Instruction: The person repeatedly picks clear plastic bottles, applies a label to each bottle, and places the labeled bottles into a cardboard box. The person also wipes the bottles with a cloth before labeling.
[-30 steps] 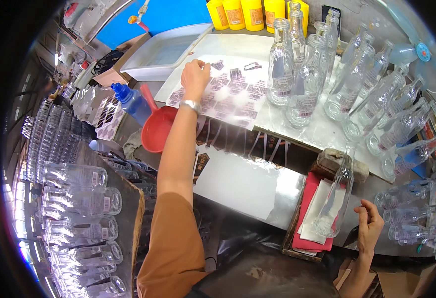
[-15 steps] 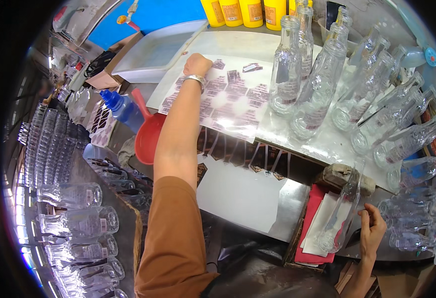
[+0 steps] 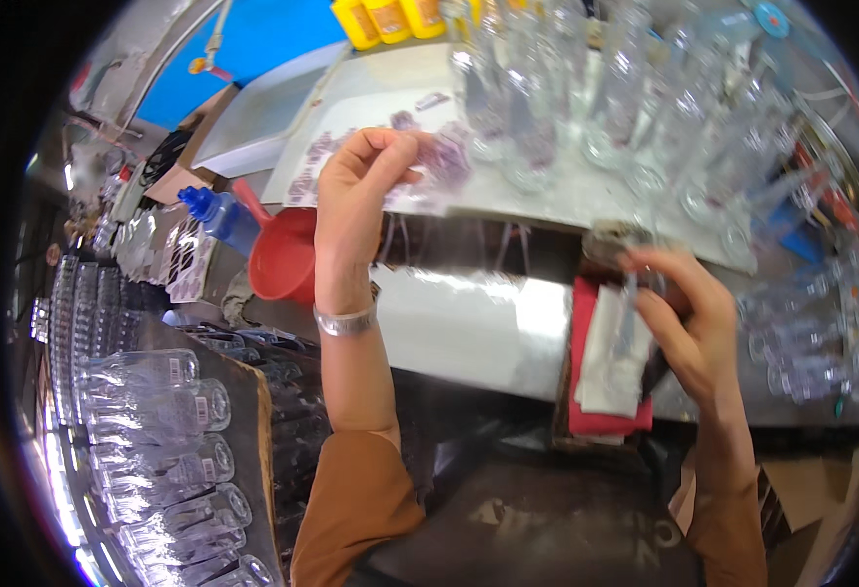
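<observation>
A purple label (image 3: 447, 159) is now apparently pinched between fingertips of the left hand (image 3: 359, 191). The blurred bottle (image 3: 626, 328), just below curled fingertips of the right hand (image 3: 692, 323), has been reached, engaging both hands; that grip cannot be told.

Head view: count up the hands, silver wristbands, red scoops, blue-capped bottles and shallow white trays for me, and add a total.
Hands: 2, the left hand and the right hand
Silver wristband: 1
Red scoop: 1
Blue-capped bottle: 1
Shallow white tray: 1
Total: 6
</observation>
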{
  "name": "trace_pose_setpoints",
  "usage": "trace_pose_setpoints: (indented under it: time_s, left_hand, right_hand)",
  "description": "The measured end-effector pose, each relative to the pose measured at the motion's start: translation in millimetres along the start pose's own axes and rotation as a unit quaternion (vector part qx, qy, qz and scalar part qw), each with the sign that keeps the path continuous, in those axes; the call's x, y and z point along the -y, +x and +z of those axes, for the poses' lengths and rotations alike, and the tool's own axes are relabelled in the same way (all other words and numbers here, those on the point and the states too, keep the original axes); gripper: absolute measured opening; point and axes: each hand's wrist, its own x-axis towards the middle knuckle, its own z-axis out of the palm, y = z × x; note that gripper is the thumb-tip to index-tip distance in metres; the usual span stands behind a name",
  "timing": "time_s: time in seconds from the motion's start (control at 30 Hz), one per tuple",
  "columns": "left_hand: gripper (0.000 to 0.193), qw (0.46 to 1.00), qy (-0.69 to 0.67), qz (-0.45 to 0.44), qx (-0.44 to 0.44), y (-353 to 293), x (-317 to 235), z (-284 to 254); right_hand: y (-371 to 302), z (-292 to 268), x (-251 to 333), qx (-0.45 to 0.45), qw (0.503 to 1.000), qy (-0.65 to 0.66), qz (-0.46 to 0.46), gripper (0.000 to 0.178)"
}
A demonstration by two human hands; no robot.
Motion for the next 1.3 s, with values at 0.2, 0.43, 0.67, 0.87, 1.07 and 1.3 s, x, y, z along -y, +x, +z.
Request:
trace_pose_setpoints:
  time_s: [0.2,0.43,0.67,0.87,1.07,1.3]
  left_hand:
    - [0.007,0.983,-0.114,-0.065,0.128,-84,-12,82]
    - [0.031,0.956,-0.196,-0.162,0.143,-138,17,138]
    - [0.014,0.961,-0.155,-0.160,0.165,-152,23,156]
    - [0.018,0.962,-0.137,-0.157,0.177,-160,28,162]
    - [0.022,0.963,-0.093,-0.176,0.184,-162,33,164]
    - [0.029,0.968,-0.062,-0.104,0.222,-150,17,170]
  right_hand:
    - [17,15,-9,0.077,0.974,0.203,0.059,0.025]
    - [-31,6,-31,0.001,0.956,0.278,0.097,0.020]
    - [-57,-3,-43,-0.017,0.944,0.320,0.085,0.021]
    - [-68,-11,-56,-0.015,0.937,0.331,0.111,0.020]
    - [-72,-15,-61,-0.044,0.944,0.312,0.100,0.022]
    - [-75,-27,-64,0.016,0.954,0.274,0.120,0.025]
